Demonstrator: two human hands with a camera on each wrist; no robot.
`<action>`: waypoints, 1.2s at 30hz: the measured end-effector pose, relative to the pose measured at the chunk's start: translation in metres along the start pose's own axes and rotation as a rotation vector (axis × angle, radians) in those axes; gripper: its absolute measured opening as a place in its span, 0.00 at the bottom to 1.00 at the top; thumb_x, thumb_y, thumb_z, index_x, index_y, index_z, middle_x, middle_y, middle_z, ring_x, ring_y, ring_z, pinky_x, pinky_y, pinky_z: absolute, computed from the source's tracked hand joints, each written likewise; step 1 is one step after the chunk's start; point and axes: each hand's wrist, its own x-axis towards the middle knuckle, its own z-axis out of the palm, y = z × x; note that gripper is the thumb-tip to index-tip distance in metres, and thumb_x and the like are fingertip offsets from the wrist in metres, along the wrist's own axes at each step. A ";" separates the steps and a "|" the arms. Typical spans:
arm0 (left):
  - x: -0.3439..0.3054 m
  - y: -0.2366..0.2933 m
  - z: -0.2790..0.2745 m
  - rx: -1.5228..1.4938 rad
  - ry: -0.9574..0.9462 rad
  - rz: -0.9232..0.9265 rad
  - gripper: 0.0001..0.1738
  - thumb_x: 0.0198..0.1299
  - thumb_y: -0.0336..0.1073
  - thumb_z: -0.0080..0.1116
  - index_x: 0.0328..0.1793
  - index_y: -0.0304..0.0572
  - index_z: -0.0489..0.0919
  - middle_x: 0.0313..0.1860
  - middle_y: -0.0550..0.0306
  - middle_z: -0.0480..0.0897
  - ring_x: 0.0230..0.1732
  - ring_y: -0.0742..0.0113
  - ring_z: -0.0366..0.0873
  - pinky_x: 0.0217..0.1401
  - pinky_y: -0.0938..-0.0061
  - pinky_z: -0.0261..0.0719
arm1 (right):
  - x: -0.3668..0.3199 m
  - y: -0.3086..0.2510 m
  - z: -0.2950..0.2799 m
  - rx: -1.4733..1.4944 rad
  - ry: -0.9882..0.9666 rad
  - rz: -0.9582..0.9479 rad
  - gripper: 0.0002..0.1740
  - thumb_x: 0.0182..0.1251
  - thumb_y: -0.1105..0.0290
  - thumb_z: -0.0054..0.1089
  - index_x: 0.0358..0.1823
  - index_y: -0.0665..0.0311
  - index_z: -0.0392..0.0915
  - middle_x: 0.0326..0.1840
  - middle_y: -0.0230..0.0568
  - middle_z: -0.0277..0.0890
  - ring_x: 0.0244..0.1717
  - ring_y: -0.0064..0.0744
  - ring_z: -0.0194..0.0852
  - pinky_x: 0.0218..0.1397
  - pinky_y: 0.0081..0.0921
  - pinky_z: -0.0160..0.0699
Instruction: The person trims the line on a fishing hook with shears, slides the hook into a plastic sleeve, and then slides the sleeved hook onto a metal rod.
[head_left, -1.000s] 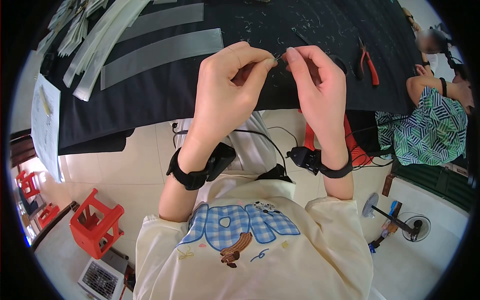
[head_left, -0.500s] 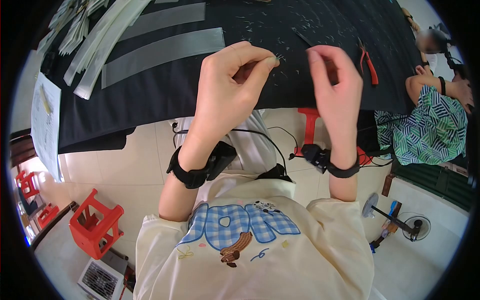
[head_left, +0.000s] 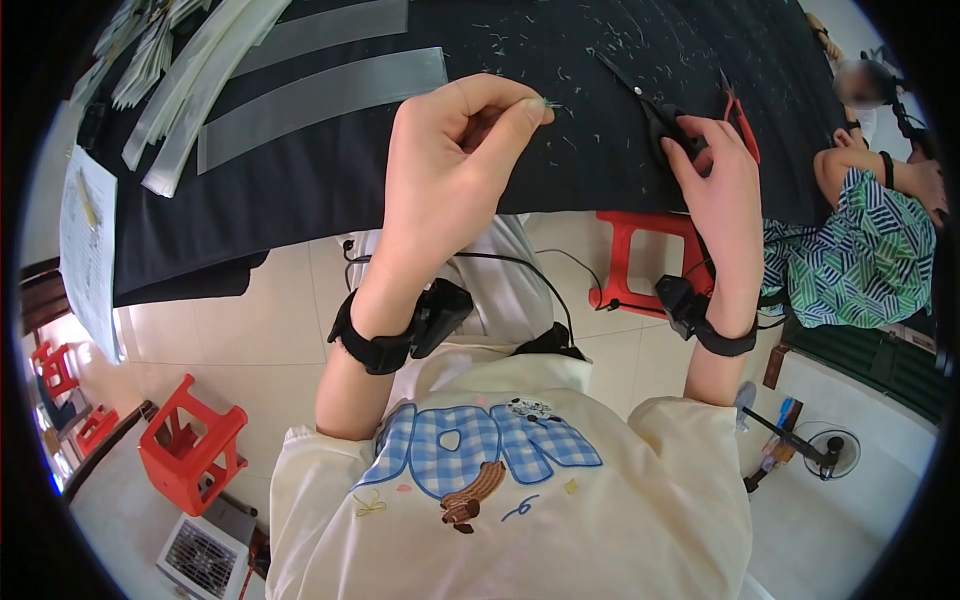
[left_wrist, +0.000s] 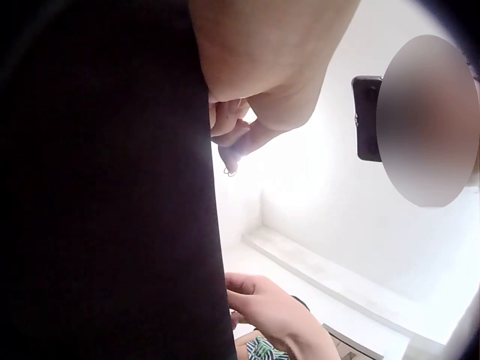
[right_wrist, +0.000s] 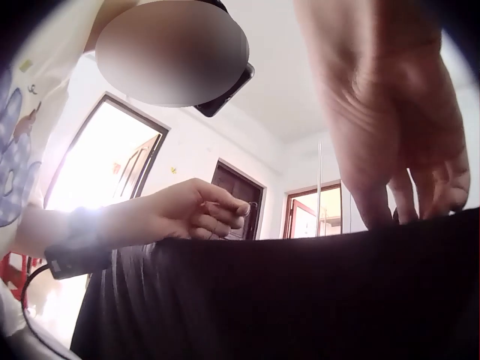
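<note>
My left hand (head_left: 445, 165) is raised over the near edge of the black-covered table. Its thumb and forefinger pinch a small, thin, pale thread-like piece (head_left: 553, 105). In the left wrist view a fine loop (left_wrist: 230, 172) sticks out at those fingertips; the rest is hidden by the fingers. To the right, black-handled scissors (head_left: 638, 91) lie with their blades pointing away and left. My right hand (head_left: 722, 180) holds them by the handles, thumb on the near side and fingers over the far one. In the right wrist view its fingers (right_wrist: 405, 191) reach down to the cloth.
Red-handled pliers (head_left: 745, 132) lie just past my right hand. Clear plastic strips (head_left: 320, 105) and bundles (head_left: 200, 110) cover the left side. Short clippings (head_left: 570, 145) dot the black cloth (head_left: 300, 210). Another person's patterned clothing (head_left: 850, 260) shows at the right edge.
My right hand has left the left fingertips and moved right and down onto the scissors, which have shifted slightly right. The left hand keeps its pinch in nearly the same place.
</note>
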 end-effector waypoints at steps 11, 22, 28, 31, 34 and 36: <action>-0.002 0.004 0.007 -0.006 -0.002 0.015 0.07 0.55 0.29 0.54 0.31 0.32 0.80 0.13 0.68 0.70 0.15 0.86 0.59 0.17 0.86 0.53 | 0.001 0.021 -0.018 -0.164 -0.045 0.032 0.15 0.53 0.67 0.60 0.40 0.68 0.76 0.35 0.44 0.76 0.22 0.32 0.72 0.32 0.27 0.72; -0.006 0.012 0.011 0.315 -0.071 0.242 0.04 0.49 0.21 0.57 0.32 0.33 0.80 0.18 0.60 0.71 0.16 0.76 0.64 0.18 0.82 0.59 | -0.030 -0.032 -0.004 0.917 -0.153 0.109 0.08 0.63 0.75 0.53 0.41 0.69 0.77 0.33 0.30 0.75 0.26 0.10 0.66 0.26 0.11 0.63; -0.012 0.010 0.014 0.498 -0.046 0.515 0.08 0.45 0.20 0.59 0.33 0.36 0.79 0.21 0.57 0.71 0.16 0.66 0.67 0.17 0.77 0.64 | -0.023 -0.054 -0.003 1.025 -0.223 0.163 0.09 0.61 0.73 0.55 0.40 0.70 0.78 0.26 0.30 0.77 0.23 0.10 0.66 0.22 0.10 0.60; -0.013 0.013 0.019 0.524 -0.046 0.588 0.09 0.45 0.21 0.59 0.34 0.37 0.79 0.22 0.58 0.71 0.16 0.65 0.68 0.16 0.77 0.66 | -0.027 -0.055 -0.006 1.043 -0.179 0.143 0.08 0.61 0.73 0.56 0.39 0.69 0.79 0.26 0.30 0.77 0.22 0.09 0.65 0.22 0.10 0.59; -0.016 0.017 0.024 0.572 -0.058 0.664 0.09 0.44 0.21 0.59 0.34 0.38 0.79 0.22 0.59 0.71 0.16 0.65 0.69 0.16 0.76 0.67 | -0.032 -0.053 -0.010 1.063 -0.134 0.149 0.08 0.60 0.73 0.57 0.38 0.69 0.79 0.24 0.29 0.76 0.22 0.09 0.65 0.23 0.10 0.60; -0.017 0.020 0.025 0.610 -0.065 0.697 0.09 0.44 0.21 0.58 0.34 0.38 0.78 0.22 0.59 0.70 0.17 0.65 0.70 0.16 0.76 0.68 | -0.034 -0.053 -0.010 1.011 -0.098 0.123 0.08 0.60 0.73 0.57 0.37 0.69 0.79 0.23 0.29 0.77 0.22 0.09 0.67 0.23 0.10 0.62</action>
